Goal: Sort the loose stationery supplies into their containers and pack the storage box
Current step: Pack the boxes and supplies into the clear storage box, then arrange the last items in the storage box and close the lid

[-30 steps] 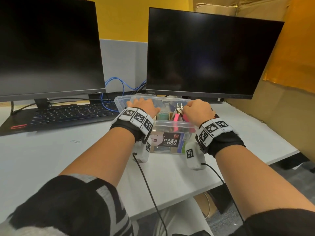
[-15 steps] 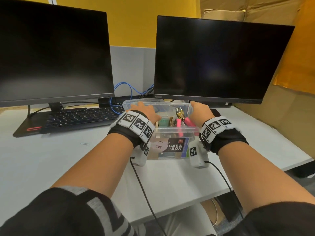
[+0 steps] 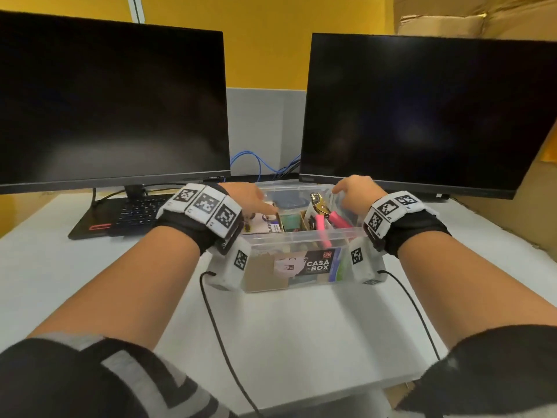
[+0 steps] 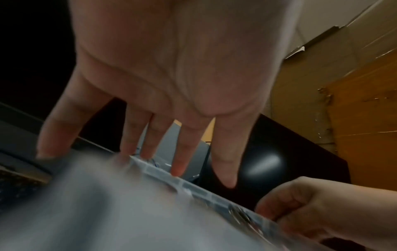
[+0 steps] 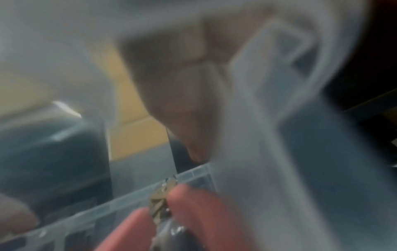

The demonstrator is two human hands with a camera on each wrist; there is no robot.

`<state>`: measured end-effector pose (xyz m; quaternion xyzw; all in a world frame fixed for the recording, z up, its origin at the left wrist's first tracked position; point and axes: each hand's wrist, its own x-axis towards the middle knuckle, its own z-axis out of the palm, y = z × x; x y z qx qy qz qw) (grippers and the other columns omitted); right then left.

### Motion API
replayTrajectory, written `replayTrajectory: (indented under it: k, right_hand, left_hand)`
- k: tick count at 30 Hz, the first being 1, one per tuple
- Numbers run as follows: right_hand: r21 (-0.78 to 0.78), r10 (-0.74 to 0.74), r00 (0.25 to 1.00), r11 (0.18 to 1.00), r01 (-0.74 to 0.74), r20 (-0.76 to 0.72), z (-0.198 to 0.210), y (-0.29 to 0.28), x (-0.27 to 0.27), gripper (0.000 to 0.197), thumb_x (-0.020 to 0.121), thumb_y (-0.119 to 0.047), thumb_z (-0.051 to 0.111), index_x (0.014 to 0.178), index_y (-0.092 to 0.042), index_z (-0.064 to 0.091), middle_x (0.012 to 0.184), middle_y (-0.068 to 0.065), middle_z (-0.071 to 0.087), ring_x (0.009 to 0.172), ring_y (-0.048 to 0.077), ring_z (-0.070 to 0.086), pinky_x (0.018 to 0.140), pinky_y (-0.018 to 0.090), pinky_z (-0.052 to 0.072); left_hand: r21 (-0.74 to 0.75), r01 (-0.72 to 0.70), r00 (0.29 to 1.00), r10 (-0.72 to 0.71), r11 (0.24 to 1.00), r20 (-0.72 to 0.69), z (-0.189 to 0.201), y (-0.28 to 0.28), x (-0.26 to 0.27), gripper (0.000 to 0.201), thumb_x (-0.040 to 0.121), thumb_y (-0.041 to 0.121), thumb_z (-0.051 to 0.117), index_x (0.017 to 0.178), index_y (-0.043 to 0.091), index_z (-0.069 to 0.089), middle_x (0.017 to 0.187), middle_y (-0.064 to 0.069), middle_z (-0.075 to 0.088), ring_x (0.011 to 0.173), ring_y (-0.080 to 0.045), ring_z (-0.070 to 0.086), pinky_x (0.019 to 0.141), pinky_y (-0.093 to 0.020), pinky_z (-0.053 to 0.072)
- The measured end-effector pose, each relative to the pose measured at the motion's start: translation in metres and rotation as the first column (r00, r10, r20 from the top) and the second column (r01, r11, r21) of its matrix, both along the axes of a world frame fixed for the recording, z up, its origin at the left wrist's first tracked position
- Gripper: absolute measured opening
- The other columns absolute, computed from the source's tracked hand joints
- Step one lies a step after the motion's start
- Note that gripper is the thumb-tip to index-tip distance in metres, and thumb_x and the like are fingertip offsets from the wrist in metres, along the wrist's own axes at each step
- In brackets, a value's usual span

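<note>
A clear plastic storage box (image 3: 301,235) with a "CASA BOX" label stands on the white desk between my hands. In it are a hole punch (image 3: 321,208) with pink handles, a tape dispenser carton (image 3: 266,224) and other small items. My left hand (image 3: 250,196) reaches over the box's left end, and its straight fingers (image 4: 178,158) touch the far rim (image 4: 193,185). My right hand (image 3: 355,193) is at the right end, and its fingers (image 4: 300,203) curl over the rim. The blurred right wrist view shows a finger or thumb (image 5: 187,110) beside the clear wall (image 5: 268,118), above the pink handles (image 5: 193,212).
Two dark monitors (image 3: 105,110) (image 3: 422,116) stand close behind the box. A black laptop (image 3: 120,218) sits at the back left, and blue cables (image 3: 250,161) hang between the screens. Cardboard (image 3: 512,212) borders the desk on the right. The desk's front edge (image 3: 301,396) is near my body.
Both hands have spread from over the box's contents to its two ends. The right hand has come off the hole punch. My head has moved closer and looks further up.
</note>
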<state>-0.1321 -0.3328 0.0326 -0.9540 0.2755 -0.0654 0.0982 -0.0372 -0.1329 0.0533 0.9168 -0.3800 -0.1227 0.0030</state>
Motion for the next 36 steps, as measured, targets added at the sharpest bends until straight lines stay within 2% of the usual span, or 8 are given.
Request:
replayTrajectory:
  k: [8,15,20,24,27,30,33,36]
  right_hand:
    - [-0.043,0.121,0.952,0.989,-0.139,-0.282,0.019,-0.008,0.007,0.041,0.090,-0.015,0.059,0.130,-0.023,0.055,0.131,0.003,0.053,0.111,0.023,0.055,0.093,0.034,0.048]
    - [-0.035,0.158,0.875,0.980,-0.195,-0.457,0.039,-0.006,0.021,0.057,0.089,-0.035,0.060,0.141,-0.025,0.040,0.136,0.003,0.051,0.119,0.022,0.052,0.094,0.032,0.042]
    - [-0.132,0.120,0.857,0.968,-0.212,-0.502,0.038,-0.021,0.037,0.065,0.084,-0.023,0.065,0.140,-0.013,0.035,0.133,0.008,0.053,0.118,0.026,0.055,0.085,0.029,0.045]
    - [-0.126,0.133,0.827,0.963,-0.238,-0.546,0.043,-0.029,0.037,0.070,0.078,-0.030,0.068,0.140,-0.020,0.038,0.119,0.005,0.064,0.103,0.021,0.064,0.056,0.018,0.046]
    - [-0.120,0.135,0.790,0.960,-0.254,-0.598,0.054,-0.030,0.045,0.086,0.082,-0.029,0.065,0.150,-0.018,0.013,0.138,0.010,0.049,0.120,0.027,0.053,0.084,0.032,0.045]
    - [-0.043,0.236,0.752,0.943,-0.330,-0.615,0.065,-0.025,0.070,0.073,0.078,-0.018,0.071,0.141,-0.012,0.035,0.130,0.012,0.055,0.113,0.028,0.057,0.078,0.032,0.047]
    - [0.048,0.326,0.649,0.912,-0.406,-0.687,0.064,-0.015,0.096,0.050,0.093,-0.011,0.053,0.141,-0.008,0.039,0.143,0.012,0.043,0.129,0.027,0.043,0.102,0.031,0.036]
    - [0.031,0.356,0.615,0.880,-0.474,-0.703,0.058,-0.009,0.113,0.040,0.094,-0.012,0.049,0.135,-0.008,0.049,0.138,0.013,0.049,0.125,0.027,0.048,0.104,0.033,0.039]
  left_hand:
    - [0.114,-0.052,0.997,0.059,0.992,-0.059,0.040,0.012,0.024,0.054,0.097,0.043,0.042,0.145,0.021,0.035,0.147,0.001,0.040,0.132,-0.019,0.039,0.091,-0.024,0.034]
    - [0.099,-0.067,0.997,0.063,0.993,0.039,0.011,-0.033,0.044,0.060,0.094,0.049,0.046,0.144,0.018,0.035,0.141,-0.006,0.046,0.127,-0.024,0.046,0.101,-0.031,0.035]
    - [0.169,-0.060,0.990,0.080,0.984,-0.113,0.012,-0.039,0.073,0.049,0.094,0.045,0.048,0.129,0.011,0.053,0.125,-0.009,0.059,0.113,-0.025,0.056,0.102,-0.037,0.041]
    - [0.138,-0.082,0.990,0.097,0.987,-0.103,0.020,-0.047,0.085,0.041,0.095,0.037,0.050,0.123,0.008,0.059,0.123,-0.007,0.061,0.114,-0.025,0.056,0.101,-0.034,0.041]
    - [0.139,-0.151,0.964,0.177,0.979,-0.200,0.031,-0.055,0.092,0.036,0.096,0.029,0.051,0.116,0.002,0.062,0.120,-0.013,0.063,0.102,-0.023,0.060,0.093,-0.031,0.045]
    - [0.072,-0.255,0.849,0.259,0.964,-0.461,0.038,-0.058,0.101,0.033,0.098,0.013,0.046,0.121,-0.008,0.057,0.121,-0.022,0.061,0.084,-0.024,0.060,0.082,-0.030,0.051]
    - [0.006,-0.373,0.767,0.312,0.928,-0.560,0.039,-0.055,0.108,0.032,0.100,0.011,0.042,0.124,-0.008,0.052,0.115,-0.024,0.063,0.071,-0.022,0.059,0.054,-0.024,0.049]
    - [0.003,-0.427,0.692,0.328,0.904,-0.643,0.034,-0.052,0.120,0.031,0.100,0.011,0.042,0.124,-0.005,0.051,0.105,-0.024,0.066,0.068,-0.024,0.063,0.054,-0.028,0.050]
